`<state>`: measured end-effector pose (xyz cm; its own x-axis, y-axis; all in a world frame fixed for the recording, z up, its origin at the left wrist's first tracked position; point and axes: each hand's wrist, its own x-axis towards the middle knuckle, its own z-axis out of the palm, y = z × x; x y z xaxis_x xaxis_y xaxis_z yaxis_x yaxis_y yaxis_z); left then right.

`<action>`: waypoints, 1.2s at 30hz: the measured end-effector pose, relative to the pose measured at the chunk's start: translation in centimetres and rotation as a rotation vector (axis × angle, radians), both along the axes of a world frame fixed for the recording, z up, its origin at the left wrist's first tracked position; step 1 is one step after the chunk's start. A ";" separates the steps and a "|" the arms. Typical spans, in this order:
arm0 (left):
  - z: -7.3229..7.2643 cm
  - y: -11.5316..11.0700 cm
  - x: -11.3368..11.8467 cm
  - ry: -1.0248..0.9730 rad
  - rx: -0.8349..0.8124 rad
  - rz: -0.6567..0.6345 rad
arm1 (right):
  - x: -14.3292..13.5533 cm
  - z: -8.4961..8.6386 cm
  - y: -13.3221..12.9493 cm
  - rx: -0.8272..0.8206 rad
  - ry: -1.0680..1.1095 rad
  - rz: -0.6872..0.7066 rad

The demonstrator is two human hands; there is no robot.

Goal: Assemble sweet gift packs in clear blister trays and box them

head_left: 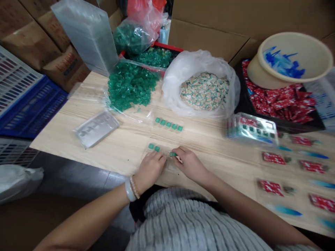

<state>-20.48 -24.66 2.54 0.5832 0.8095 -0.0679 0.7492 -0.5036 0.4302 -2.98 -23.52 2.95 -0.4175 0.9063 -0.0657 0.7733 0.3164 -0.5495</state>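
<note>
At the near edge of the worktop (pixel 125 139), the right hand (pixel 190 164) pinches a green sweet (pixel 172 154) in its fingers, while the left hand (pixel 149 169), fingers curled closed, presses a clear tray (pixel 157 153) flat, seemingly to steady it. At 12 o'clock lies a filled row of sweets (pixel 169 124). Beyond, at 11 o'clock, the green pile (pixel 131 85) sits within reach.

Soft, even light from overhead falls on the pale wooden table (pixel 214 139), bright at its middle and dimmer toward the near left corner, where the floor lies in shade. Shadows are faint and short. Glare whitens the clear plastic sheet stack (pixel 87 31) and the white plastic bag (pixel 178 76). The picture is slightly soft overall; blur grows toward the table's right edge, where the red packets (pixel 272 157) smear, and straight lines bow near the frame's borders.
</note>
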 end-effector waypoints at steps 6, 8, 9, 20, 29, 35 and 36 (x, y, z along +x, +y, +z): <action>-0.1 -0.4 -0.5 0.054 -0.005 0.034 | -2.1 -1.0 -0.4 0.080 -0.297 0.059; -0.5 -0.5 -0.4 0.049 -0.010 0.026 | -1.9 -1.4 -0.3 0.101 -0.293 0.022; -0.6 -0.6 -0.2 0.050 -0.016 0.035 | -1.7 -1.6 -0.2 0.111 -0.288 0.006; -0.3 1.4 0.0 -0.990 -1.019 0.567 | -0.1 -0.3 -0.3 0.195 0.277 0.016; 0.4 2.0 0.6 -1.304 -1.385 0.750 | -0.8 0.2 0.9 0.197 0.377 0.070; 0.3 1.8 0.8 -1.312 -1.240 0.727 | -1.4 0.4 0.6 0.107 0.409 -0.035; 0.3 1.8 0.7 -1.299 -1.233 0.714 | -1.6 0.4 0.6 0.079 0.430 -0.060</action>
